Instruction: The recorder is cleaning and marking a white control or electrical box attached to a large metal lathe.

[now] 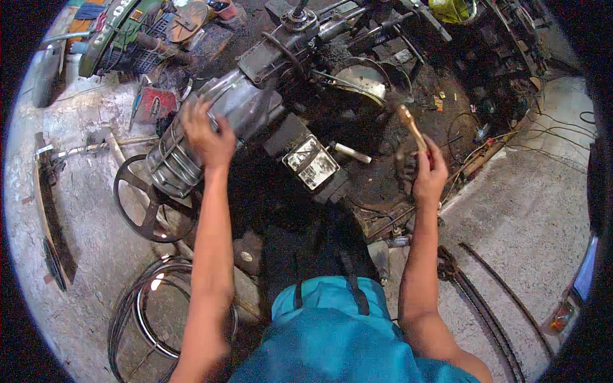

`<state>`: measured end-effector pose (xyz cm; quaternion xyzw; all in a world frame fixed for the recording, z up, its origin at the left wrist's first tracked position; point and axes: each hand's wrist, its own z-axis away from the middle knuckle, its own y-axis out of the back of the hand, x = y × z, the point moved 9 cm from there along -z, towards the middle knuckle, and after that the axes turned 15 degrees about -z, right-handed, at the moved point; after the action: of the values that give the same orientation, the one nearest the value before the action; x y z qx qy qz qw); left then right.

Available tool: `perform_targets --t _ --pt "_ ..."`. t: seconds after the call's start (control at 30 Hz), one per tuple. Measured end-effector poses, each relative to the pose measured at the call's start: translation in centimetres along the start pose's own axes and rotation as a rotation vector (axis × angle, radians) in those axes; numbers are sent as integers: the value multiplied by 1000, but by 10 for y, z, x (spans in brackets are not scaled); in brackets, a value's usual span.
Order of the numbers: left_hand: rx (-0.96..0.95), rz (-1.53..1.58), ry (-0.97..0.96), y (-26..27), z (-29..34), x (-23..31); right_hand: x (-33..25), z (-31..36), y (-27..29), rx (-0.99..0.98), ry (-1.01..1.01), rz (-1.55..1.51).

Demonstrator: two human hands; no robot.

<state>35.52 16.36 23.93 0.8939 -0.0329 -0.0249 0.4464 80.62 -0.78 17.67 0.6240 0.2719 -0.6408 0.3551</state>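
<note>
My left hand [207,134] is over a large grey metal gearbox-like housing [236,102], fingers spread and slightly smeared by motion. Whether it touches the metal I cannot tell. In my right hand [429,173], out to the right over dark, greasy ground, is a slim tan tool that looks like a paintbrush [414,129], its far end pointing up and to the left. Between the hands sits a small square metal tray [311,165], smeared with dark grime. A pale cylindrical piece [352,153] lies beside the tray.
A steering wheel [121,198] lies against the housing's near end. Coiled cables or hoses [121,313] rest on the concrete at lower left, chains [479,306] at lower right. A red box [155,105] stands at upper left. A round metal pan [361,80] and loose parts lie farther off.
</note>
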Motion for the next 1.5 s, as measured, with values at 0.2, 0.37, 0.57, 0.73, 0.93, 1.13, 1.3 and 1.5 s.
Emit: perform_targets --t 0.2,0.37,0.57,0.73,0.93,1.13,1.3,1.5 --pt "-446 490 -30 -2 115 92 -2 99 -81 -464 142 336" --pt "-745 382 53 -29 190 102 13 128 -123 -571 99 687" --pt "-955 379 27 -39 207 104 30 162 -103 -597 32 709" --pt "-936 441 42 -41 208 101 20 122 -123 -457 69 635" --pt "-949 484 73 -44 203 99 30 137 -92 -497 -77 680" --pt "-962 513 89 -47 210 97 31 140 -108 -540 -16 677" --pt "-1011 530 93 -50 209 101 26 134 -95 -428 -2 635" --pt "-983 557 124 -51 211 97 26 138 -99 -451 -65 621"
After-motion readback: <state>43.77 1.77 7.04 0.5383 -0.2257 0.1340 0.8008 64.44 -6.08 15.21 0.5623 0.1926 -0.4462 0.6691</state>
